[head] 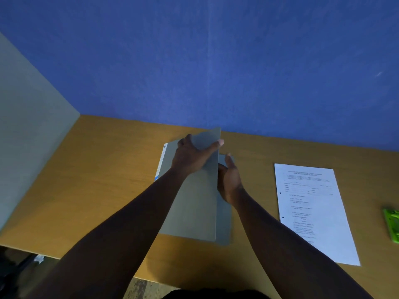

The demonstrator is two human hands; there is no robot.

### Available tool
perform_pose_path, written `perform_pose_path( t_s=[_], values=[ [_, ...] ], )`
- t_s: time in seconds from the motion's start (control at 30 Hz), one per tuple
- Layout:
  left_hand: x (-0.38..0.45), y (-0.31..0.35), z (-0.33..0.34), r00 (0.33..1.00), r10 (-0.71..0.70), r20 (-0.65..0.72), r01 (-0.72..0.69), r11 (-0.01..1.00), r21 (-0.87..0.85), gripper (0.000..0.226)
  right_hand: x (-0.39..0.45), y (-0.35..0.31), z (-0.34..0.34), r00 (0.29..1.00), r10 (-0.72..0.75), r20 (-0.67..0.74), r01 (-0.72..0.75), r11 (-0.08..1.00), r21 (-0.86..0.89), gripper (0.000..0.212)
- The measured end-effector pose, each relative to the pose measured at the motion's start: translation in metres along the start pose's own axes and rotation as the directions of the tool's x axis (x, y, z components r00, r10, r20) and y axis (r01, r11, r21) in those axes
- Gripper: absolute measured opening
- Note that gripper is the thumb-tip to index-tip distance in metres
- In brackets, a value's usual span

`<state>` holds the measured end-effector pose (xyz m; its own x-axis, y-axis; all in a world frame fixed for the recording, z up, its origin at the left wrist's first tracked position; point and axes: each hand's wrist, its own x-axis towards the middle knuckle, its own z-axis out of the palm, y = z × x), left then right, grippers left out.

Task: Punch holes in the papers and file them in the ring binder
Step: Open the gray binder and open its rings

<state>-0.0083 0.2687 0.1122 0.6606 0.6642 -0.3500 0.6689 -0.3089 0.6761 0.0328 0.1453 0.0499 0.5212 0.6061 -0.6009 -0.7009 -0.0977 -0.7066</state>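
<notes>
Your left hand (192, 153) grips the far end of the grey ring binder's cover (200, 190), thumb over its right edge, the cover lifted partway off the wooden desk (97, 180). Your right hand (229, 179) sits just right of the raised cover, fingers reaching behind it; whether it grasps anything cannot be told. A printed sheet of paper (313, 212), two holes along its left edge, lies flat to the right. A green object (393, 225) sits at the right frame edge.

Matt grey binder cover (200, 203), wood-grain desk (103, 190)
</notes>
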Motion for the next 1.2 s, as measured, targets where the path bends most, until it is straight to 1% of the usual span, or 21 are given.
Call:
perform_pose_path(
  t_s=[0.1, 0.13, 0.2, 0.27, 0.4, 0.5, 0.57, 0.6, 0.63, 0.7, 0.73, 0.77, 0.8, 0.87, 0.9, 1.1, 1.2],
  values=[
    [-0.004, 0.014, 0.001, 0.997, -0.041, 0.069, 0.038, 0.998, 0.048, 0.132, -0.003, -0.007, 0.009, 0.998, -0.037, 0.042, 0.038, 0.998, -0.048, 0.054],
    [-0.005, 0.016, 0.001, 0.996, -0.046, 0.076, 0.041, 0.996, 0.074, 0.13, -0.005, -0.009, 0.012, 0.997, -0.054, 0.058, 0.058, 0.996, -0.062, 0.046],
    [-0.005, 0.019, -0.001, 0.996, -0.043, 0.075, 0.034, 0.992, 0.12, 0.116, -0.006, -0.01, 0.015, 0.995, -0.069, 0.078, 0.075, 0.994, -0.074, 0.036],
    [-0.006, 0.022, -0.005, 0.996, -0.056, 0.074, 0.046, 0.991, 0.128, 0.1, -0.007, -0.009, 0.016, 0.994, -0.066, 0.092, 0.073, 0.994, -0.076, 0.031],
    [-0.011, 0.026, -0.015, 0.993, -0.054, 0.105, 0.036, 0.985, 0.166, 0.081, -0.005, -0.003, 0.017, 0.994, -0.047, 0.098, 0.061, 0.988, -0.142, 0.028],
    [-0.011, 0.031, -0.025, 0.993, -0.027, 0.112, 0.005, 0.981, 0.192, 0.067, -0.004, -0.002, 0.019, 0.999, -0.025, 0.047, 0.035, 0.972, -0.234, 0.026],
    [-0.012, 0.034, -0.033, 0.996, -0.023, 0.088, 0.004, 0.977, 0.212, 0.058, -0.004, 0.001, 0.018, 1.0, 0.004, 0.0, -0.003, 0.94, -0.342, 0.026],
    [-0.012, 0.035, -0.037, 0.997, -0.022, 0.076, 0.003, 0.972, 0.234, 0.051, -0.003, 0.005, 0.016, 1.0, 0.007, -0.023, -0.016, 0.902, -0.431, 0.027],
    [-0.012, 0.035, -0.042, 0.998, -0.016, 0.064, 0.0, 0.969, 0.247, 0.042, 0.0, 0.012, 0.012, 0.999, -0.006, -0.033, -0.013, 0.836, -0.548, 0.029],
    [-0.012, 0.034, -0.052, 1.0, 0.013, 0.025, -0.019, 0.96, 0.279, 0.018, 0.003, 0.025, 0.006, 0.999, -0.03, -0.014, 0.008, 0.642, -0.767, 0.038],
    [-0.013, 0.034, -0.057, 1.0, 0.027, 0.003, -0.027, 0.948, 0.316, 0.008, 0.003, 0.03, 0.004, 1.0, -0.028, -0.008, 0.009, 0.55, -0.835, 0.042],
    [-0.014, 0.035, -0.063, 0.999, 0.046, -0.017, -0.037, 0.932, 0.359, 0.007, 0.004, 0.036, 0.003, 1.0, -0.017, -0.007, 0.002, 0.479, -0.878, 0.046],
    [-0.014, 0.035, -0.069, 0.996, 0.072, -0.047, -0.047, 0.914, 0.404, 0.019, 0.003, 0.039, 0.002, 1.0, -0.003, -0.007, -0.005, 0.425, -0.905, 0.049],
    [-0.012, 0.034, -0.079, 0.988, 0.109, -0.107, -0.043, 0.872, 0.487, 0.053, 0.002, 0.045, 0.001, 1.0, 0.029, -0.01, -0.02, 0.361, -0.933, 0.054],
    [-0.012, 0.033, -0.083, 0.983, 0.131, -0.127, -0.047, 0.853, 0.52, 0.061, 0.002, 0.047, 0.0, 0.999, 0.04, -0.015, -0.028, 0.337, -0.941, 0.056],
    [-0.008, 0.019, -0.11, 0.956, 0.232, -0.182, -0.034, 0.698, 0.715, 0.086, 0.002, 0.052, 0.004, 0.998, 0.059, -0.016, -0.026, 0.187, -0.982, 0.06],
    [-0.006, 0.002, -0.12, 0.944, 0.261, -0.201, -0.018, 0.649, 0.76, 0.088, 0.003, 0.05, 0.01, 0.997, 0.077, -0.012, -0.023, 0.138, -0.99, 0.059]
  ],
)
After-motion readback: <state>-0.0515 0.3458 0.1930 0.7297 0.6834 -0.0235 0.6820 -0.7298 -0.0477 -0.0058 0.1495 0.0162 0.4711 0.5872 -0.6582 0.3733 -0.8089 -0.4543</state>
